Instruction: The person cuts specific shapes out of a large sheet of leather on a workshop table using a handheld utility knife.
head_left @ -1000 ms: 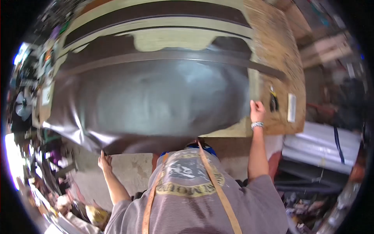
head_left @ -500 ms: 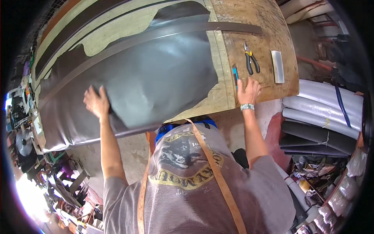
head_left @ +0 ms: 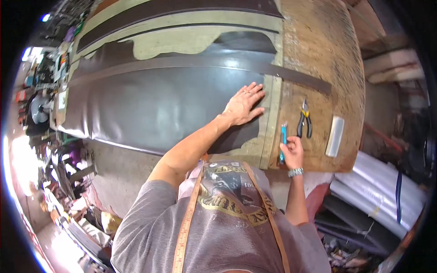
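A large sheet of dark brown leather lies across the table, its upper edge irregular. My left hand rests on the leather near its right end, fingers outstretched and holding nothing. At the table's near right part, my right hand is closed on a teal utility knife, its front end pointing away from me. A long dark straight strip lies over the leather and runs past its right edge onto the wood. Just beyond my right hand lie pliers with black and yellow handles.
A pale rectangular block sits right of the pliers on the wooden table. Another dark leather piece lies at the far side. Silvery rolls stand off the table's right edge. A tape measure hangs round my neck.
My left hand has moved right across the leather to its right end. My right hand has closed on the utility knife. The view has shifted, and the table appears lower.
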A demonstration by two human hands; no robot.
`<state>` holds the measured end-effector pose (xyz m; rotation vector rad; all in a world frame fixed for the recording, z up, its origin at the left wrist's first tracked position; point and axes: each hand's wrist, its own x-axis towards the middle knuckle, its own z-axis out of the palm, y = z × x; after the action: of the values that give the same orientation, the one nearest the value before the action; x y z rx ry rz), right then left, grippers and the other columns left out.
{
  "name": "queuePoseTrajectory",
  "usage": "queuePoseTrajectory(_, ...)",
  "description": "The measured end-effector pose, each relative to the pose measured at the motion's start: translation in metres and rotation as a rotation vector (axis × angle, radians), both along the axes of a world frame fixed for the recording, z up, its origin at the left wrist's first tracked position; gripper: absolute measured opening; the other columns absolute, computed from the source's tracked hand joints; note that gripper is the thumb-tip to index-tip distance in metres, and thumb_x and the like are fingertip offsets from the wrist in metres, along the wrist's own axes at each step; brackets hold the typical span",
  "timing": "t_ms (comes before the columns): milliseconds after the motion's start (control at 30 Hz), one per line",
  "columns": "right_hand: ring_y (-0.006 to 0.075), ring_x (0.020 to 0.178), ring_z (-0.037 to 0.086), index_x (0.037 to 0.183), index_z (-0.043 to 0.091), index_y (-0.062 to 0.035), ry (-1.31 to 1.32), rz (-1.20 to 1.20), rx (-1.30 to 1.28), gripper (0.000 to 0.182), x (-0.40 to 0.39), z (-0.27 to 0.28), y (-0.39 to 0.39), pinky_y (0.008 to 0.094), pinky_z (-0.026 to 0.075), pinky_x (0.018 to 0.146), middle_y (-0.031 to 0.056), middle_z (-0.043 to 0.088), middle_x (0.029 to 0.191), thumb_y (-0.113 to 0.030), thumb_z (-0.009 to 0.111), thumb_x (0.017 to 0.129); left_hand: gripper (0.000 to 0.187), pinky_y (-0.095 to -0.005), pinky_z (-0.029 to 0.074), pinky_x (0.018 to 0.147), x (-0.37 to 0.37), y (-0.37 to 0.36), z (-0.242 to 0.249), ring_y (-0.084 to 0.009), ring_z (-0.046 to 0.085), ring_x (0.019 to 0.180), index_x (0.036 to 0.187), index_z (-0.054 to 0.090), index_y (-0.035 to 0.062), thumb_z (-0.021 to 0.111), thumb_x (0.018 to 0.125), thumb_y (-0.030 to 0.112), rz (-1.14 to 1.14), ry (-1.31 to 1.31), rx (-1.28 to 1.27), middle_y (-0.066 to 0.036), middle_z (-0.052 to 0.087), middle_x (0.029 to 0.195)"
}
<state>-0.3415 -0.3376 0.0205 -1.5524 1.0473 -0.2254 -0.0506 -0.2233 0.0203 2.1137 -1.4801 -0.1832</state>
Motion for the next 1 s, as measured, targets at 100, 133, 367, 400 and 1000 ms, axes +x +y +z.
queuePoseTrajectory(100, 0.0099, 0.084, 0.062, 0.116, 0.065, -0.0034, -0.036, 0.120, 0.190, 0.027, 0.008, 0.027, -0.024, 0.0275, 0.051, 0.073, 0.0003, 0.069, 0.096, -0.004, 0.073, 0.090, 0.051, -0.0505, 0.041, 0.108, 0.065, 0.001, 0.016, -0.0396, 0.049, 0.131, 0.125, 0.061, 0.0053, 0.075, 0.085, 0.034, 0.351, -0.063, -0.095, -0.018, 0.054, 0.138)
queuePoseTrajectory(133, 0.0102, 0.089, 0.064, 0.121, 0.066, -0.0009, -0.067, 0.125, 0.200, 0.032, 0.010, 0.020, -0.033, 0.0259, 0.052, 0.079, 0.0030, 0.071, 0.103, -0.004, 0.074, 0.090, 0.055, -0.0496, 0.042, 0.108, 0.087, -0.001, 0.024, -0.0391, 0.051, 0.128, 0.124, 0.062, 0.0046, 0.077, 0.083, 0.038, 0.405, -0.108, 0.006, -0.019, 0.056, 0.134)
queuePoseTrajectory(367, 0.0257, 0.084, 0.070, 0.126, 0.062, 0.0078, -0.247, 0.072, 0.691, 0.035, 0.044, 0.061, -0.071, 0.0354, 0.058, 0.074, 0.0159, 0.070, 0.097, -0.017, 0.059, 0.102, 0.080, -0.0501, 0.033, 0.117, 0.115, 0.004, -0.008, -0.0369, 0.047, 0.131, 0.136, 0.056, 0.0030, 0.072, 0.081, 0.059, 0.303, -0.259, 0.040, -0.017, 0.054, 0.136)
queuePoseTrajectory(400, 0.0241, 0.085, 0.070, 0.124, 0.063, 0.0065, -0.261, 0.081, 0.580, 0.035, 0.048, 0.059, -0.069, 0.0334, 0.057, 0.074, 0.0148, 0.070, 0.097, -0.021, 0.058, 0.102, 0.082, -0.0501, 0.033, 0.117, 0.118, 0.006, -0.001, -0.0360, 0.047, 0.131, 0.137, 0.055, 0.0021, 0.073, 0.080, 0.058, 0.301, -0.245, 0.030, -0.017, 0.055, 0.135)
queuePoseTrajectory(1000, 0.0228, 0.085, 0.066, 0.123, 0.066, -0.0020, 0.154, 0.041, -0.158, 0.047, 0.055, 0.000, -0.053, 0.0346, 0.056, 0.078, 0.0123, 0.067, 0.103, -0.042, 0.049, 0.104, 0.064, -0.0467, 0.028, 0.122, 0.120, 0.013, 0.001, -0.0318, 0.043, 0.132, 0.139, 0.050, 0.0042, 0.058, 0.097, 0.053, 0.286, -0.117, 0.014, -0.012, 0.049, 0.134)
